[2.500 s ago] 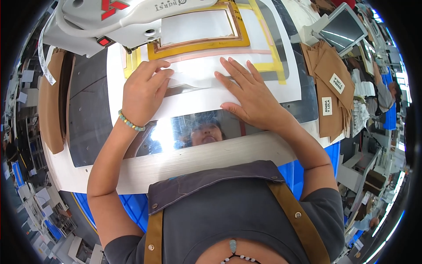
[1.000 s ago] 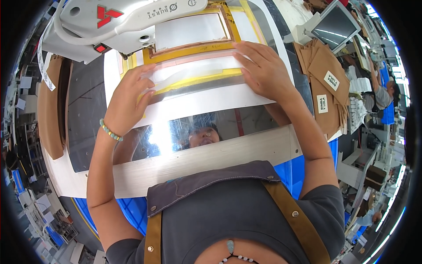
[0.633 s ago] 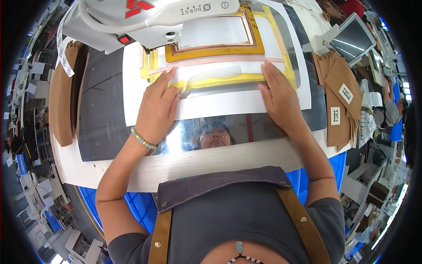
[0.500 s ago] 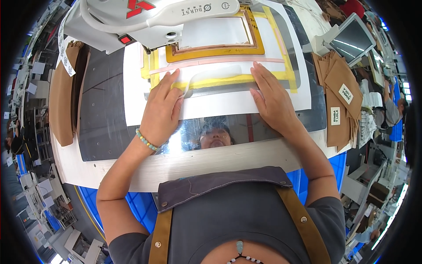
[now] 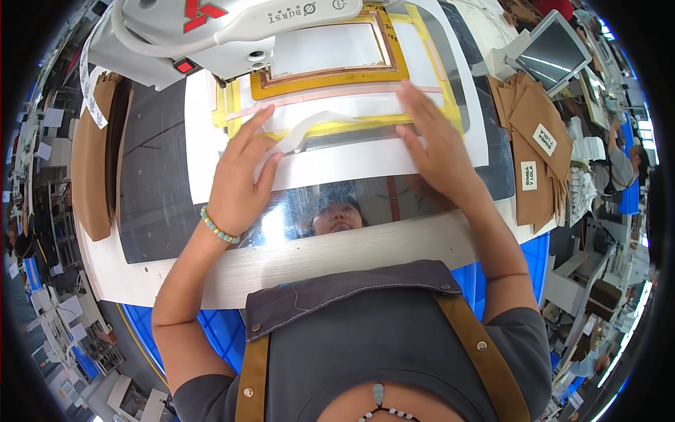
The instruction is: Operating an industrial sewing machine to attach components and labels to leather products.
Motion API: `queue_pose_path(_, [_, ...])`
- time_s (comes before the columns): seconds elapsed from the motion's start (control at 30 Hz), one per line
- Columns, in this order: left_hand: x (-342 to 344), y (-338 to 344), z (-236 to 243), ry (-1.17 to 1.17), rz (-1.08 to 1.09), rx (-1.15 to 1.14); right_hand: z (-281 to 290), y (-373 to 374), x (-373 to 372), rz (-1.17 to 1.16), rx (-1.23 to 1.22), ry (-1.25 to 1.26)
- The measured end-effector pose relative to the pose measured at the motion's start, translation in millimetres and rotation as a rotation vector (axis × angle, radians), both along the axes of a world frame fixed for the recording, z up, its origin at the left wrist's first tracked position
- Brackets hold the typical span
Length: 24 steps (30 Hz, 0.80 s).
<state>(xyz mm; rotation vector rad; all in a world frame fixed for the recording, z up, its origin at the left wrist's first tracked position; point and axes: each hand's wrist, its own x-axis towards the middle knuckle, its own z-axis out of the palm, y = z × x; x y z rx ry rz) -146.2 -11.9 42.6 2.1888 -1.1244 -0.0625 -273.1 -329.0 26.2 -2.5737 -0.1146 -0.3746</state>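
Observation:
A flat clear sheet edged with yellow tape [image 5: 337,129] lies over white paper [image 5: 337,165], with a yellow rectangular frame [image 5: 327,86] on it. My left hand [image 5: 242,165] rests at the near left of the sheet, index finger stretched forward. Between its thumb and bent fingers is the end of a thin whitish strip [image 5: 304,132], which arches up and rightward over the yellow tape. My right hand [image 5: 436,144], slightly blurred, is at the near right of the sheet, holding nothing, fingers stretched forward and thumb apart.
A grey-white machine head [image 5: 204,35] overhangs the far left. Brown folded pieces [image 5: 97,155] stand at the left edge; brown labelled pouches [image 5: 538,137] lie at the right, below a small screen [image 5: 552,53]. A shiny metal plate [image 5: 330,211] lies under the paper.
The whitish strip has lifted and curled higher, now wider in view. My right hand has shifted slightly away from the body. The whole view has slid a little leftward.

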Motion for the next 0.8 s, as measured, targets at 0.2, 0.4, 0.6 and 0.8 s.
queue_pose_path(0.2, [3,-14,29,-0.014,0.066,-0.025,49,-6,29,0.088,-0.241,-0.349])
queue_pose_path(0.4, [6,-39,49,0.449,-0.010,-0.190,66,41,61,0.390,0.188,-0.163])
queue_pose_path(0.6, [20,-29,31,0.746,0.021,-0.280,75,36,81,0.348,0.509,0.271])
queue_pose_path(0.8, [54,-2,2,0.369,0.178,-0.137,74,7,124,0.161,0.396,0.247])
